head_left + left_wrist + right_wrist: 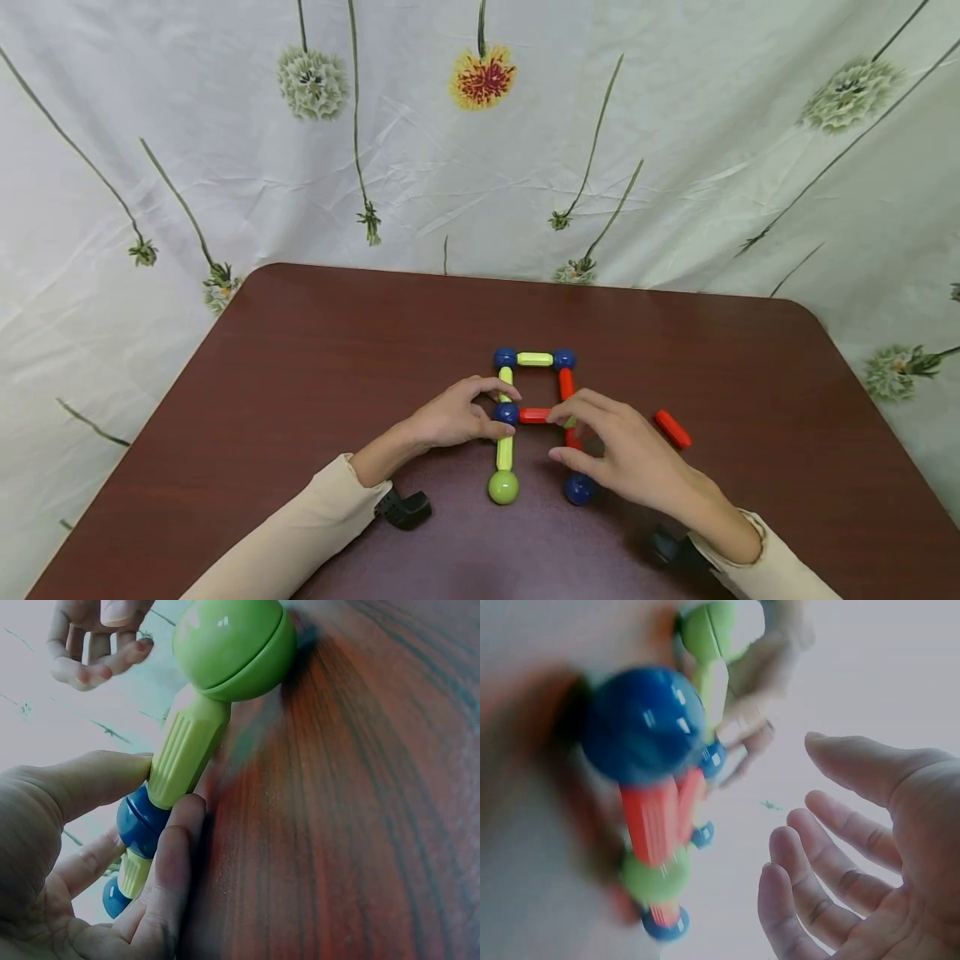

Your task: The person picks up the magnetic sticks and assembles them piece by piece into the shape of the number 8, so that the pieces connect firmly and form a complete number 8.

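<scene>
A toy frame of balls and ribbed rods lies flat on the table. My left hand (457, 414) pinches its left side between thumb and fingers, at the middle blue ball (506, 413) where a yellow-green rod (187, 746) joins it. That rod's near end carries a green ball (503, 487). A red crossbar rod (534, 415) runs right from the blue ball. Over the frame's right side hovers my right hand (630, 450), fingers spread and holding nothing in the right wrist view. It partly hides a smaller green ball (656, 874). The near right corner is a blue ball (580, 489).
One loose red rod (672, 429) lies right of the right hand. The frame's far side has two blue balls joined by a yellow-green rod (535, 359). Behind the brown table (360, 317) hangs a flowered white cloth (420, 167).
</scene>
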A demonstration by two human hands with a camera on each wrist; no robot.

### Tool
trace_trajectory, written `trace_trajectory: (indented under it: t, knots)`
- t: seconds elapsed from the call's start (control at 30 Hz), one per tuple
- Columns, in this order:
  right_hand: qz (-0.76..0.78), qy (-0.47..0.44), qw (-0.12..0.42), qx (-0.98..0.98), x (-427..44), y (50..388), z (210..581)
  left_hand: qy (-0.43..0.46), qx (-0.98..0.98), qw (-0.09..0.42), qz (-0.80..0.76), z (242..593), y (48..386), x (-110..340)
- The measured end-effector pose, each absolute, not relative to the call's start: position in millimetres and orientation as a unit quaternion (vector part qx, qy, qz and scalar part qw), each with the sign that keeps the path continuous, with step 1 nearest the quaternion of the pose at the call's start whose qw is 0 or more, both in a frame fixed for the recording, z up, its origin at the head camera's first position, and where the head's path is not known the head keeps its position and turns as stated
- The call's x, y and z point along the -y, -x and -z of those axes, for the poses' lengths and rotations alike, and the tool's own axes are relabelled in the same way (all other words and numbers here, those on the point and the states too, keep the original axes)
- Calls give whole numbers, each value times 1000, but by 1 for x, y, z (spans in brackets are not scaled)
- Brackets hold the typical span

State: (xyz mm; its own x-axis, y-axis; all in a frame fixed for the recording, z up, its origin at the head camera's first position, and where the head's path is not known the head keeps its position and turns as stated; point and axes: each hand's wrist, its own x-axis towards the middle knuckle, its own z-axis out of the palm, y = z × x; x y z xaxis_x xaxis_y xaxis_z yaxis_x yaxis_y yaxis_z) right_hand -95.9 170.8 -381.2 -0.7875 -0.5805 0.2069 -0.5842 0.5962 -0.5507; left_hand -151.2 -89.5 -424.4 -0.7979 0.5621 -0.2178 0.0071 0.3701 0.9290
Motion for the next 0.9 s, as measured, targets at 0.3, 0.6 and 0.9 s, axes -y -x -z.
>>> trace_trajectory:
  t: [0.3, 0.6, 0.9]
  knots:
    - [-296, -284, 66, 910, -209, 100, 374, -183, -784, 257, -535, 426, 151, 89]
    - [-281, -255, 86, 921, -240, 111, 382, -182, -781, 259, -539, 426, 152, 89]
    - [-259, -216, -16, 941, -277, 129, 385, -174, -779, 245, -550, 427, 150, 90]
